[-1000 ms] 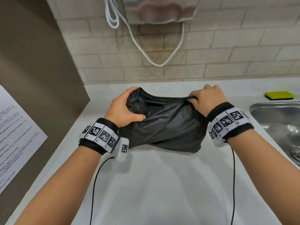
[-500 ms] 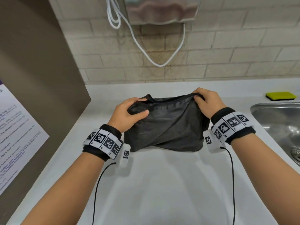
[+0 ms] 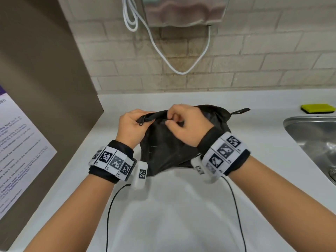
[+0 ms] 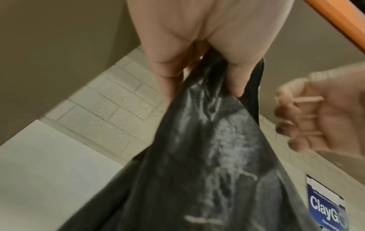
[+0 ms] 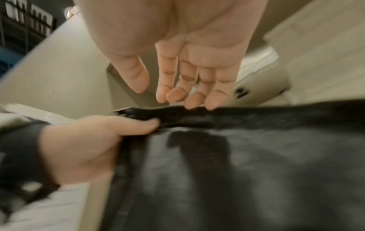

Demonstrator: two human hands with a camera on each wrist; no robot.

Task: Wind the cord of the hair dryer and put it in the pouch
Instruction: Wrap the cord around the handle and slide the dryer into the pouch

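A black fabric pouch [image 3: 167,151] lies bunched on the white counter [image 3: 181,215]. My left hand [image 3: 132,128] grips the left end of its top edge, right by the zipper pull [image 3: 142,120]. My right hand [image 3: 183,124] hovers over the middle of that edge with loosely bent fingers. In the right wrist view its fingertips [image 5: 199,104] just touch the pouch [image 5: 237,156] rim, thumb apart, nothing pinched. In the left wrist view the pouch [image 4: 207,156] hangs from my left hand [image 4: 197,46]. No hair dryer or cord shows outside the pouch.
A steel sink [image 3: 312,131] lies at the right, with a yellow-green sponge [image 3: 318,108] behind it. A white cable [image 3: 181,70] loops down the brick wall under a metal unit [image 3: 185,10]. A brown panel [image 3: 45,88] with a poster [image 3: 18,151] bounds the left.
My right hand let go of the pouch's right end and moved left to the middle of the top edge. My left hand shifted its grip to the zipper end.
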